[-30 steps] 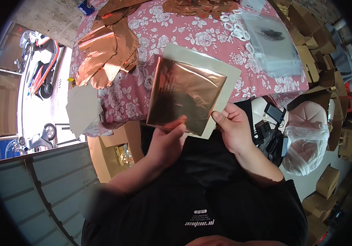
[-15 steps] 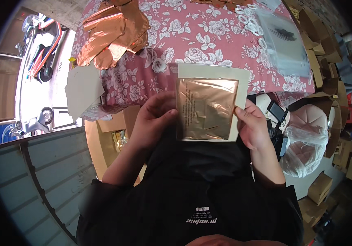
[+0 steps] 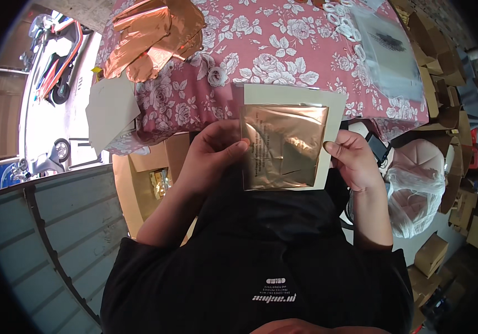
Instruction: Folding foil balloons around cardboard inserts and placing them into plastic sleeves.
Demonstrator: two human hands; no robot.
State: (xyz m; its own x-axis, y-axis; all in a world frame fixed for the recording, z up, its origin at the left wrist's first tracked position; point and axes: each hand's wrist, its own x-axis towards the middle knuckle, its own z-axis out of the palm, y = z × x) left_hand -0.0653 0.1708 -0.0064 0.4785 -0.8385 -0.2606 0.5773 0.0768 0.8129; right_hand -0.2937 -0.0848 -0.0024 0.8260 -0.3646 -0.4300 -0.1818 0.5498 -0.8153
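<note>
Upright in front of my body is a cream card (image 3: 291,94) with a folded gold foil packet (image 3: 286,150) lying flat against it. Dark print runs down the foil's left side. My left hand (image 3: 216,153) is closed on the left edge, its thumb over the front and the other fingers mostly behind. At the right edge, my right hand (image 3: 355,161) pinches the card between thumb and fingers. Shiny copper-coloured foil pieces (image 3: 155,42) lie in a loose pile on the table beyond, and a small white coil (image 3: 216,76) rests near its front edge.
A pink floral cloth (image 3: 272,61) covers the table. Clear plastic bags (image 3: 386,69) and several white coils (image 3: 342,23) lie at its right; pale cards (image 3: 111,114) sit at the left corner. An open cardboard box (image 3: 139,203) stands below. A plastic-wrapped seat (image 3: 417,183) is at right.
The card and foil packet have shifted slightly right. My right hand has moved outward with the card's right edge, and my left thumb now reaches a little further onto the front.
</note>
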